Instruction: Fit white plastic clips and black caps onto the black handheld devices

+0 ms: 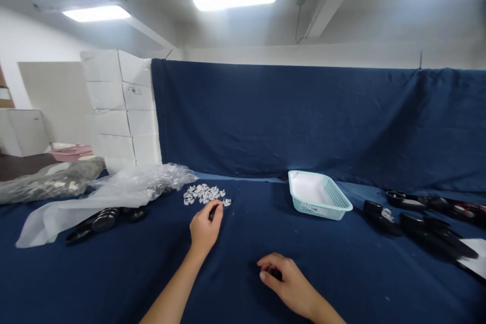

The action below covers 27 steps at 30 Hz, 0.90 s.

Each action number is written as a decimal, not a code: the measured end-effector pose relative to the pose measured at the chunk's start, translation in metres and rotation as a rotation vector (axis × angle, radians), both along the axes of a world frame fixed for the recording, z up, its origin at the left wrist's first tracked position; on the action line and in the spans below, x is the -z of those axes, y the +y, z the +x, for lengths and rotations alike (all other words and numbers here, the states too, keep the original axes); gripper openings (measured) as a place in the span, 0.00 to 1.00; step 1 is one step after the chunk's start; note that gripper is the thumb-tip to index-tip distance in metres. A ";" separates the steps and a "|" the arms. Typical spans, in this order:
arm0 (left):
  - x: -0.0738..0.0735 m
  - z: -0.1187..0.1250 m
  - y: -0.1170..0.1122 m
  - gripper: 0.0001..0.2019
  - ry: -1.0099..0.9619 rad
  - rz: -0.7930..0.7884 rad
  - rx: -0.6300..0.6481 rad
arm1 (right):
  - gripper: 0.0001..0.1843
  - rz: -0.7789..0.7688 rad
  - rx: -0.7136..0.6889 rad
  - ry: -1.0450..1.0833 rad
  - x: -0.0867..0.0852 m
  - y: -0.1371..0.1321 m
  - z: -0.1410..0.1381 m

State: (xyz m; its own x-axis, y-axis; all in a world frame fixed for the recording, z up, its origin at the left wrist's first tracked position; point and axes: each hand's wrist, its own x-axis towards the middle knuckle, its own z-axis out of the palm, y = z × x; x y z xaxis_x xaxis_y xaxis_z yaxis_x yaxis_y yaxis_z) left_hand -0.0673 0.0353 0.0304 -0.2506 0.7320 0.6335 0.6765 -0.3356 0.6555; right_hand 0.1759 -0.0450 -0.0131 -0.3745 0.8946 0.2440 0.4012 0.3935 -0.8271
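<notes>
The blue-draped tabletop (243,243) carries everything. A clear plastic bag (114,192) sprawls at far left over some black round parts (102,218). A teal basket (319,195) sits right of centre, with black handled parts (417,223) beyond it, well apart from both hands. The pile of small white pieces (205,193) lies just ahead of the left hand (205,225), the nearer hand. Its grip pinches a small dark piece (213,211) that points toward the pile, with nothing between them. The right hand (288,283) rests closer to the body with its fingers curled down. I cannot tell whether its grip holds anything.

White plastic pieces (205,194) lie heaped on the desk (341,273); beside them, the left hand (205,228) pinches a small black part (213,211).
</notes>
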 end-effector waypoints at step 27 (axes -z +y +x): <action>-0.005 0.010 -0.008 0.13 -1.040 -0.293 0.410 | 0.12 -0.018 0.002 -0.038 -0.004 -0.002 0.000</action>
